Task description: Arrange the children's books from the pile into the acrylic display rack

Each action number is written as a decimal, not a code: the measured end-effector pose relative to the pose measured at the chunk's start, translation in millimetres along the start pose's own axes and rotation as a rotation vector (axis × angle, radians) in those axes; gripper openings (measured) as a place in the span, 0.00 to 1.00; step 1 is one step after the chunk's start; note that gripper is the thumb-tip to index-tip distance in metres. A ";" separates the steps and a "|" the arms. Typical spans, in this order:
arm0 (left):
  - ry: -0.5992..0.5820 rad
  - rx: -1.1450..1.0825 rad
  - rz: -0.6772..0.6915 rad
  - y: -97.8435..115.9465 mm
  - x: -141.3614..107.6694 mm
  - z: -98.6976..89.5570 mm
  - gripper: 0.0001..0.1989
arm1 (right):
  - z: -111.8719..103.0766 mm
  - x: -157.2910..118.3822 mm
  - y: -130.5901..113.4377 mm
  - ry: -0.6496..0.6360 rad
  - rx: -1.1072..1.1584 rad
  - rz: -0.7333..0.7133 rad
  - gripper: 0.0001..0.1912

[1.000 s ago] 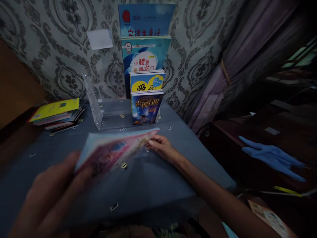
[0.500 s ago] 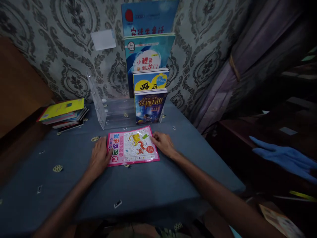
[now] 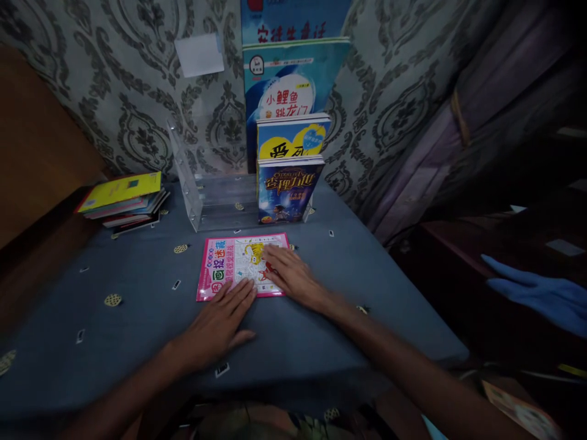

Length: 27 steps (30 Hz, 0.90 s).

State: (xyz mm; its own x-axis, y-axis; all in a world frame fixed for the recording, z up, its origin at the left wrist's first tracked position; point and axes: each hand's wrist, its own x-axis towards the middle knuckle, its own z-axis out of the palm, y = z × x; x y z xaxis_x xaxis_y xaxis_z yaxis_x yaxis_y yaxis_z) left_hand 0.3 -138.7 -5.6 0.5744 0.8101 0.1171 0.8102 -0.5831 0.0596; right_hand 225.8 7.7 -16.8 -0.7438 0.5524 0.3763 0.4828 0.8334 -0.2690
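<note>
A thin pink-bordered book (image 3: 245,260) with a tiger and a fox on its cover lies flat on the blue-grey cloth. My left hand (image 3: 220,321) rests at its lower edge, fingertips on the cover, thumb spread out over the cloth. Across the right part of the same cover lies my right hand (image 3: 296,278), palm down with its fingers stretched out. Behind the book stands a clear acrylic rack (image 3: 188,183). Several upright books fill its right side in rising steps, with a dark blue book (image 3: 288,192) in front.
At the back left lies a stack of thin books (image 3: 126,195), a yellow one on top. The tablecloth (image 3: 151,330) covers the table. Patterned wallpaper and a white card (image 3: 199,55) are behind. Right of the table are a tied curtain (image 3: 426,177) and a blue glove (image 3: 541,293).
My left hand has moved from the book's left side to its lower edge. My right hand has gone from the right edge onto the cover. The view has shifted slightly.
</note>
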 end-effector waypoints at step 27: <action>0.064 -0.009 -0.248 -101.8 39.8 10.0 0.36 | 18.3 63.4 -33.0 -0.294 0.082 -0.125 0.29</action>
State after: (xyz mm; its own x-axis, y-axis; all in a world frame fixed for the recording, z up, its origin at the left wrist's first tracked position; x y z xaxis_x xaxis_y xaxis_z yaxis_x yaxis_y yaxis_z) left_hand -58.1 -46.5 -17.0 0.3499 0.9230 0.1601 0.9240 -0.3682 0.1033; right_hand 154.2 14.9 -0.2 -0.9023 0.4068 0.1424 0.3491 0.8836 -0.3120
